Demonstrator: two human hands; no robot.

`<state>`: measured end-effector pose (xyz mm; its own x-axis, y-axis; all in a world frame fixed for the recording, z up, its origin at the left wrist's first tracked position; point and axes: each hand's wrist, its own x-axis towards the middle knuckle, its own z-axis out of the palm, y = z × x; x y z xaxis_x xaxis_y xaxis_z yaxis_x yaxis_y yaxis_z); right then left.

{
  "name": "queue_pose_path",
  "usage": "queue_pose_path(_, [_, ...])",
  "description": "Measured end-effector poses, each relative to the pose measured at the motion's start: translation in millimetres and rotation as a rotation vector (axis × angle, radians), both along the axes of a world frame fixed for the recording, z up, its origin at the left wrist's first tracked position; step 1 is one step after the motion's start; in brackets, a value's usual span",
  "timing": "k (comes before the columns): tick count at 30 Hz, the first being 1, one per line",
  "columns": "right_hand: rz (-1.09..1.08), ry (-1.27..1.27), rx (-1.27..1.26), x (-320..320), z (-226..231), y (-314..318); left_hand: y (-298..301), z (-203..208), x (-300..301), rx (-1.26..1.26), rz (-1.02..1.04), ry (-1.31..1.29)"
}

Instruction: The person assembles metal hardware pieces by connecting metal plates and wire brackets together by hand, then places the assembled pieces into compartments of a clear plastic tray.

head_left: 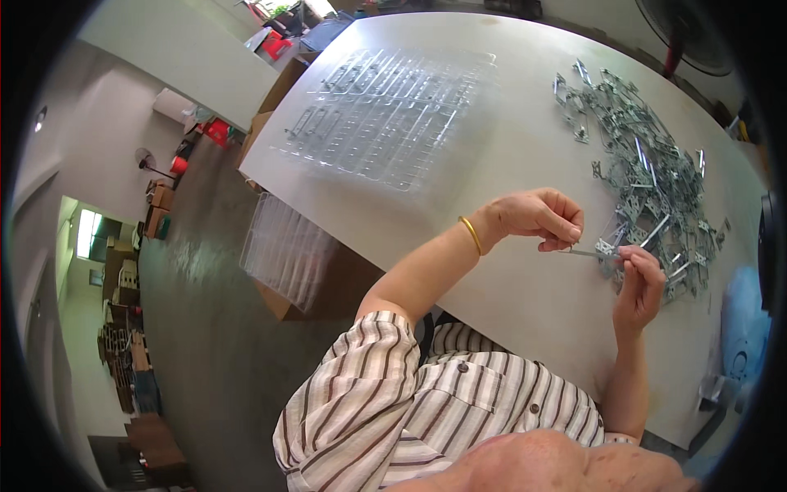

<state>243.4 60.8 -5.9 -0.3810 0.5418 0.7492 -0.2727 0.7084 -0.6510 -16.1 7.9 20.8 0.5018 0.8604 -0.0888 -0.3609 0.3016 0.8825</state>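
Above the table, a thin metal strip (592, 254) spans the gap between my two hands. My left hand (537, 217), with a yellow bangle at the wrist, pinches thumb and fingers together at the strip's left end. My right hand (641, 287) grips the other end between thumb and fingertips. Just beyond, a heap of loose silver metal brackets and bars (643, 176) spreads over the right side of the table. Farther left lies a clear plastic blister tray (385, 119) with rows of long slots; some metal pieces sit in its far left slots.
The pale table (492, 287) has a near edge running by my body. Below its left edge, more clear trays (287, 250) rest on a cardboard box (348, 275). A blue plastic bag (742, 328) is at the right, and a fan (689, 37) stands behind the far right corner.
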Motion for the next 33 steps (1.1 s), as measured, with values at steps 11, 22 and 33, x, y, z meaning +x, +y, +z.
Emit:
queue_pose_path(11, [0.101, -0.122, -0.212, -5, -15, -14, -93, 103, -50, 0.453, 0.703, 0.863])
queue_pose_path(22, [0.177, -0.367, -0.26, -17, -29, -28, -203, 122, -202, 0.309, 1.43, 1.603])
queue_pose_path(33, [0.127, -0.451, -0.54, -16, -34, -24, -218, 96, -261, 0.366, 1.672, 1.803])
